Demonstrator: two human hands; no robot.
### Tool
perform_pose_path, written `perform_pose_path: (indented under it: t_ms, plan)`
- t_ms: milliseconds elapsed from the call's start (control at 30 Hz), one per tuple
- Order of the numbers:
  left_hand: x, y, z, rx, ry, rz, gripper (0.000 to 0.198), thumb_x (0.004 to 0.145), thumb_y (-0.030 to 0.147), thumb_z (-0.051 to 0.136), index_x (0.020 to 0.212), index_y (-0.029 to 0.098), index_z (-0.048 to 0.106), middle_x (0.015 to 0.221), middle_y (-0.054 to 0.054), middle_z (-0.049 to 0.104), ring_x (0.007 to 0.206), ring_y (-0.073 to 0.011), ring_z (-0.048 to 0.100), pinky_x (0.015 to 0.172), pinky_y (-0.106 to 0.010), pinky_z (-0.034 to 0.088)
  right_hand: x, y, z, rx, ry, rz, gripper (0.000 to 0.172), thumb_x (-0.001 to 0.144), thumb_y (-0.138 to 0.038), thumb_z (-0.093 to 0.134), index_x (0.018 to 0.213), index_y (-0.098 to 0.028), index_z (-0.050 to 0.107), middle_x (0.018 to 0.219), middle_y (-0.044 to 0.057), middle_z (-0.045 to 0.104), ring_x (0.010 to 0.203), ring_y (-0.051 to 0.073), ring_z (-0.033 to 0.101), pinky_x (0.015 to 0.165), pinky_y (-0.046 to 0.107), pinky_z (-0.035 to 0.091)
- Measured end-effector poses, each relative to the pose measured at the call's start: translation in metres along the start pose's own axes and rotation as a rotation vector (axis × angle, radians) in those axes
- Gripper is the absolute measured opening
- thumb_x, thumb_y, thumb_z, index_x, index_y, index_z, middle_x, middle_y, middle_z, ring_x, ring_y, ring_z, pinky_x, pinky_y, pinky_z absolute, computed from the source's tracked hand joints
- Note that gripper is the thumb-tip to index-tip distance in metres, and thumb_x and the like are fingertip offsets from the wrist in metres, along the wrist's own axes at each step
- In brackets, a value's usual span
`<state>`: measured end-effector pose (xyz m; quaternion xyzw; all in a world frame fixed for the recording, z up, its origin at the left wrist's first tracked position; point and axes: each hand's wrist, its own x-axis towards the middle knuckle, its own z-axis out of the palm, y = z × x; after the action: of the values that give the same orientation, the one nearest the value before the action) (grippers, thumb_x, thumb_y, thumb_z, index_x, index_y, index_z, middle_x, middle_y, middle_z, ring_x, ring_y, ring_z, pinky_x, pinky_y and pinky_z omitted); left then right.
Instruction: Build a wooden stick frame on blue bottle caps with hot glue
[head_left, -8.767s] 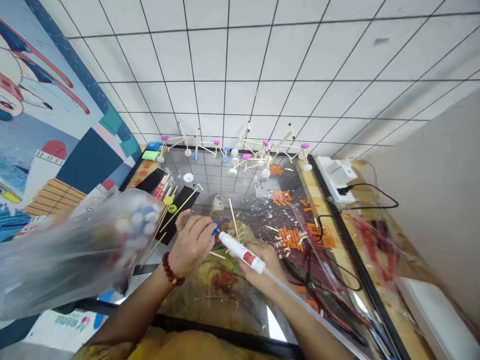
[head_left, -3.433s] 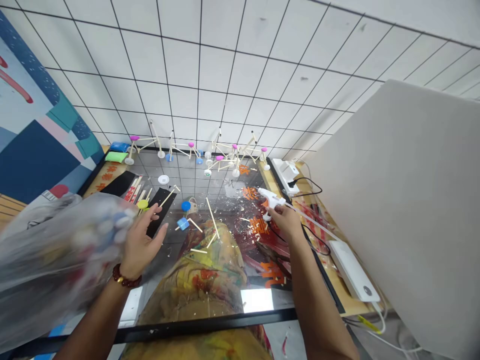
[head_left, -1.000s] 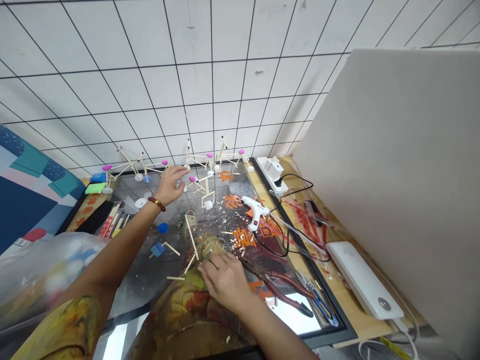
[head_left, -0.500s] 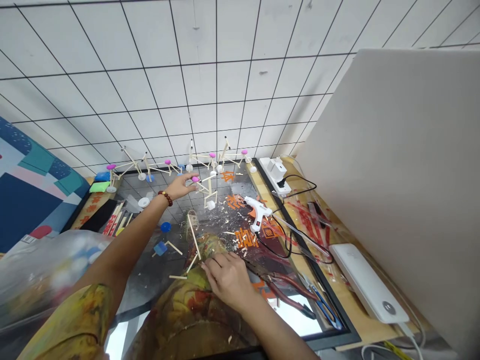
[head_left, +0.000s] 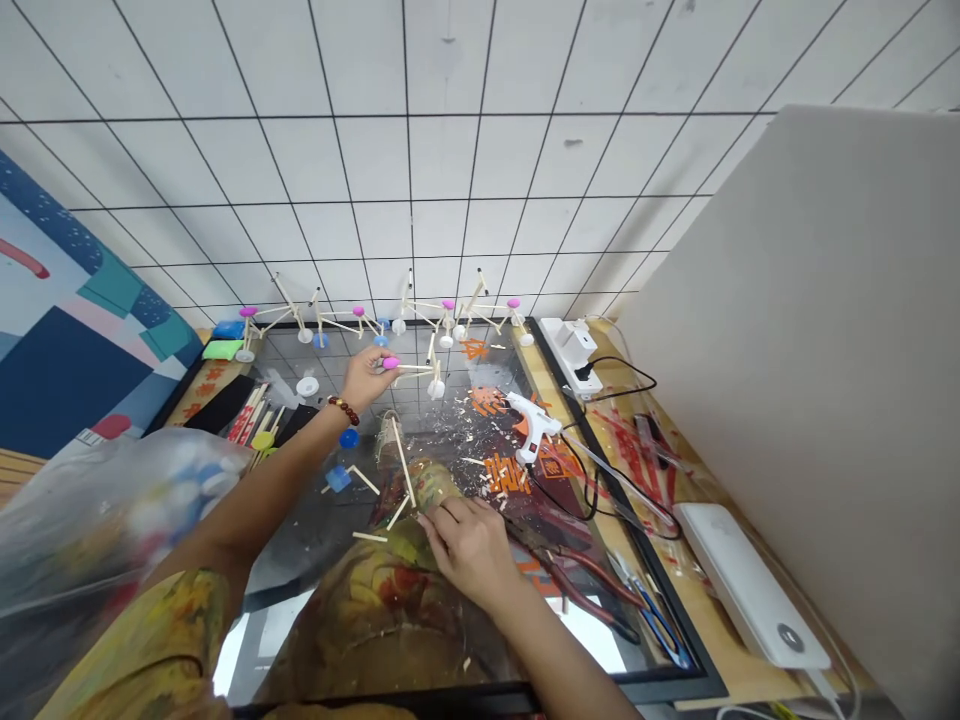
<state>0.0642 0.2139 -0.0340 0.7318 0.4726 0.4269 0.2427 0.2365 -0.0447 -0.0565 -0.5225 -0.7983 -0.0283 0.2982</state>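
Note:
My left hand (head_left: 366, 375) is closed, its fingers pinching the pink seat (head_left: 391, 363) of a small stick bicycle model (head_left: 414, 368). The model has pale wooden stick bars and a white round wheel (head_left: 436, 388) at its right end. Palm down on the glass tabletop, my right hand (head_left: 469, 545) rests with loosely bent fingers and nothing visible in it. Its thumb side lies close to the lower end of a long wooden stick (head_left: 403, 462). Shorter sticks (head_left: 370, 537) and a blue piece with an attached stick (head_left: 338, 479) lie to the left.
Several similar stick bicycles (head_left: 358, 313) stand along the tiled wall. A white glue gun (head_left: 534, 428), pliers (head_left: 577, 570) and blue-handled scissors (head_left: 660, 625) lie right. Further right are a power strip (head_left: 574, 350), a white power bank (head_left: 750, 585) and a grey panel (head_left: 817, 350). A plastic bag (head_left: 112, 520) sits left.
My left hand has turned the bicycle model, so its bars now point right with the wheel at the far end. My right hand has stayed on the tabletop. The view has shifted slightly.

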Motion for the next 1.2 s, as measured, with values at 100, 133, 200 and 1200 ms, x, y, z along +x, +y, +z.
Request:
perform_pose_path:
  t_ms: [100,133,200,1200]
  plan:
    - [0.003,-0.004,-0.005,-0.011,0.024,0.001,0.02,0.068,0.034,0.075,0.08,0.019,0.068,0.089,-0.006,0.07,0.092,-0.0232,0.065,0.092,-0.041,0.051,0.0,0.002,0.003,0.003,-0.009,0.002,0.02,0.096,-0.024,0.054,0.079,-0.02,0.066,0.07,0.001,0.063,0.064,0.016,0.054,0.064,0.032,0.029]
    - [0.005,-0.006,-0.007,-0.015,0.022,-0.005,0.021,0.068,0.033,0.076,0.08,0.018,0.068,0.09,-0.007,0.07,0.093,-0.0238,0.065,0.091,-0.041,0.051,0.0,0.003,0.004,0.002,-0.015,0.005,0.02,0.095,-0.024,0.055,0.08,-0.02,0.066,0.07,0.001,0.063,0.063,0.016,0.054,0.064,0.032,0.03]
    - [0.008,-0.01,-0.01,-0.026,0.003,-0.022,0.026,0.065,0.034,0.078,0.084,0.018,0.07,0.095,-0.008,0.071,0.095,-0.0258,0.066,0.091,-0.042,0.052,-0.001,0.005,0.006,-0.001,-0.026,0.016,0.019,0.095,-0.024,0.055,0.081,-0.02,0.067,0.07,0.001,0.064,0.063,0.016,0.054,0.064,0.031,0.03]
    - [0.015,-0.041,-0.031,-0.086,-0.095,-0.063,0.037,0.064,0.047,0.078,0.088,0.019,0.076,0.1,-0.009,0.075,0.1,-0.0282,0.067,0.097,-0.044,0.05,0.001,0.01,0.005,0.011,-0.001,0.07,0.021,0.097,-0.024,0.053,0.083,-0.02,0.067,0.073,0.002,0.065,0.066,0.015,0.057,0.066,0.03,0.034]
